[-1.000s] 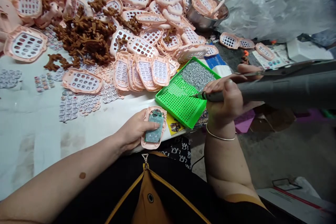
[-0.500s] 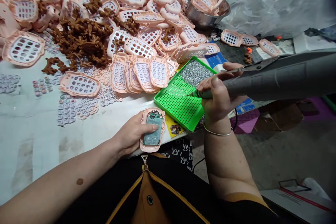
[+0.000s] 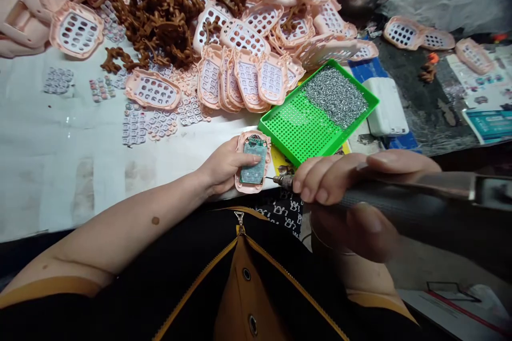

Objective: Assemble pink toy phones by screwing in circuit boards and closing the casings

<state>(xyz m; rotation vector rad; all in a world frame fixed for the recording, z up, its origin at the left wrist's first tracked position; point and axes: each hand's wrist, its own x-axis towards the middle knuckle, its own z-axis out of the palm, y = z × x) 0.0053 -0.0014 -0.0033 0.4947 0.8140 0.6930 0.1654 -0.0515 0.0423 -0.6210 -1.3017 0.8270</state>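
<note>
Over the green tray (image 3: 294, 130) a moment ago, my right hand (image 3: 340, 186) has brought the power driver (image 3: 428, 200) toward my body, its tip (image 3: 271, 178) now beside the pink shell (image 3: 244, 186). That shell is on the tray's near-left side, at the edge of the desk (image 3: 100, 170), circuit board (image 3: 251, 173) facing up, long axis running away from me. My left hand (image 3: 224, 165) grips it from the left, thumb pressed on the board, fingers underneath. From my right grip, the shell lies to the left; the driver points at its lower right corner, nearly crosswise to that axis. I can't tell whether the tip touches. My right fingers are closed around the driver just behind its chuck, with the forearm coming up from below.
</note>
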